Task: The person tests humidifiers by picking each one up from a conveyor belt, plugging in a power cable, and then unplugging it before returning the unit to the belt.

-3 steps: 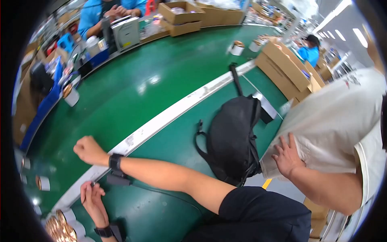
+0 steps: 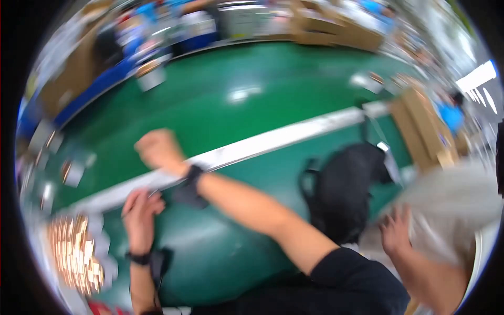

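Over the white rail (image 2: 283, 137), my right hand (image 2: 159, 149) is closed in a fist; nothing shows in it. A black strap (image 2: 193, 178) with a dark box-like piece circles that wrist. Just below and to the left, my left hand (image 2: 140, 215) has its fingers bent, with a small dark thing at the fingertips, too blurred to name. Its wrist also bears a black strap (image 2: 139, 257) with a dark piece. A black bag (image 2: 344, 191) lies on the green tabletop (image 2: 252, 210) to the right.
Another person's hand (image 2: 396, 231) rests near the bag. Shiny copper-coloured discs (image 2: 79, 252) are stacked at the lower left. White cups with copper-coloured tops (image 2: 152, 77) stand around the green surface. Cardboard boxes (image 2: 420, 126) are at the right; workers sit at the far side.
My view has swung left, so the whole scene sits further right and is blurred. Both my hands keep nearly the same pose, the right in a fist.
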The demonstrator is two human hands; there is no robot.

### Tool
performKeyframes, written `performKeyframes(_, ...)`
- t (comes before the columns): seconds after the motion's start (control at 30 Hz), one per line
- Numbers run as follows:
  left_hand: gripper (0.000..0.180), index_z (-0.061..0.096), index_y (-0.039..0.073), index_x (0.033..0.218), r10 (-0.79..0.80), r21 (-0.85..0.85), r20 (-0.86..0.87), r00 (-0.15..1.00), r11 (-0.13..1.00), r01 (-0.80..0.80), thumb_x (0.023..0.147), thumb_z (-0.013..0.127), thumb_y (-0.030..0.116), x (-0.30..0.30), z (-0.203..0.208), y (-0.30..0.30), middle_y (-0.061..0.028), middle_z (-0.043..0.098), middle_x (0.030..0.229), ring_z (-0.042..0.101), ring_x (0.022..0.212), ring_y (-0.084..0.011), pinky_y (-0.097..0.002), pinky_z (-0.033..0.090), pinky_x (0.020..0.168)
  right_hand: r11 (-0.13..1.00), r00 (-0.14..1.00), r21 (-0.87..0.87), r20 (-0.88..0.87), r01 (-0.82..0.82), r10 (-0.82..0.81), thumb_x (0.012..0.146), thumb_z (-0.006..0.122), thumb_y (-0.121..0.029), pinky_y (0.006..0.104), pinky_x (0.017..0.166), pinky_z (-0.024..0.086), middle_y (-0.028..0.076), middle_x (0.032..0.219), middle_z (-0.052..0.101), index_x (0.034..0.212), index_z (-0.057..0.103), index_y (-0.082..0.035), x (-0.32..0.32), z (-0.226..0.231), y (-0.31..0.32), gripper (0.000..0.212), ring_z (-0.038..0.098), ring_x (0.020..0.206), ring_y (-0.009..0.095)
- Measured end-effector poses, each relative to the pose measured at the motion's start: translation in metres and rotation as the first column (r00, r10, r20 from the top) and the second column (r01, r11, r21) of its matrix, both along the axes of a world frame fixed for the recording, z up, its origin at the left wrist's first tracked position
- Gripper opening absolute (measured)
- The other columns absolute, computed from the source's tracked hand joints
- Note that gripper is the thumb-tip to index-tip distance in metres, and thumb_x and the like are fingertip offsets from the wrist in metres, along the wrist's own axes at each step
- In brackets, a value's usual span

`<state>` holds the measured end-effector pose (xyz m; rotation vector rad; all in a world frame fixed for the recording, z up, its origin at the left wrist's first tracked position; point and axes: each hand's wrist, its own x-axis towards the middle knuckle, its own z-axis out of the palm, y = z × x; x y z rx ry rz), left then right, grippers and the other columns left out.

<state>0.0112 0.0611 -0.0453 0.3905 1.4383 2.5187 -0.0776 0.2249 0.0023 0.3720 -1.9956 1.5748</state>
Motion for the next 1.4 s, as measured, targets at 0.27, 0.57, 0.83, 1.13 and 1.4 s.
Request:
performKeyframes(0.27, 0.018, 0.058, -0.001, 0.107, -0.200, -0.159, 0.141, 0.970, 0.962, 0.222, 0.095, 0.057, 0.012, 0.010, 0.060, -0.108, -0.0140, 0.067, 0.091, 0.066, 0.077, -0.0200, -0.0316, 0.053, 0.069, 0.989, 0.960, -0.087, 0.263, 0.117, -0.091, 0.091, 0.057, -0.020, 0.0271, 0.050, 0.032, -0.002, 0.055, 0.044, 0.070, 0.061, 0.002, 0.026, -0.012, -0.086, 0.031, 0.041, 0.055, 0.006)
performKeyframes(0.57, 0.013, 0.058, 0.000, 0.105, -0.213, -0.141, 0.087, 0.973, 0.964, 0.224, 0.093, 0.058, 0.005, 0.010, 0.055, -0.112, -0.0129, 0.066, 0.093, 0.066, 0.076, -0.0186, -0.0306, 0.054, 0.069, 0.709, 0.700, 0.043, 0.121, 0.704, -0.703, 0.079, 0.073, -0.043, 0.0340, 0.079, 0.045, 0.014, 0.090, 0.062, 0.105, 0.053, 0.003, -0.119, -0.023, -0.024, 0.057, 0.058, 0.085, 0.025)
performKeyframes(0.83, 0.010, 0.058, 0.001, 0.103, -0.286, -0.056, 0.160, 0.945, 0.953, 0.298, 0.093, 0.058, 0.005, 0.012, 0.055, -0.118, -0.0111, 0.065, 0.089, 0.064, 0.071, -0.0173, -0.0298, 0.053, 0.065, 0.900, 0.855, -0.024, 0.324, 0.435, -0.405, 0.079, 0.071, -0.045, 0.0408, 0.089, 0.044, 0.012, 0.109, 0.062, 0.119, 0.053, 0.000, -0.151, -0.028, 0.025, 0.063, 0.061, 0.098, 0.028)
performKeyframes(1.13, 0.008, 0.055, 0.004, 0.096, -0.196, 0.158, 0.253, 0.947, 0.975, 0.160, 0.093, 0.059, 0.010, -0.004, 0.054, -0.125, -0.0099, 0.063, 0.081, 0.059, 0.063, -0.0178, -0.0309, 0.048, 0.059, 0.762, 0.904, -0.647, 0.318, -0.014, 0.287, 0.092, 0.058, -0.024, 0.0327, 0.083, 0.050, 0.011, 0.107, 0.060, 0.122, 0.048, -0.003, 0.060, 0.022, -0.104, 0.038, 0.061, 0.097, 0.020)
performKeyframes(1.4, 0.008, 0.055, 0.006, 0.095, -0.239, 0.150, 0.223, 0.945, 0.966, 0.209, 0.095, 0.056, 0.014, 0.006, 0.060, -0.116, -0.0086, 0.062, 0.080, 0.057, 0.061, -0.0174, -0.0292, 0.045, 0.057, 0.962, 0.987, -0.272, 0.145, -0.023, 0.065, 0.088, 0.067, -0.022, 0.0285, 0.083, 0.048, 0.009, 0.107, 0.058, 0.124, 0.046, -0.002, 0.084, 0.005, -0.116, 0.046, 0.058, 0.095, 0.015)
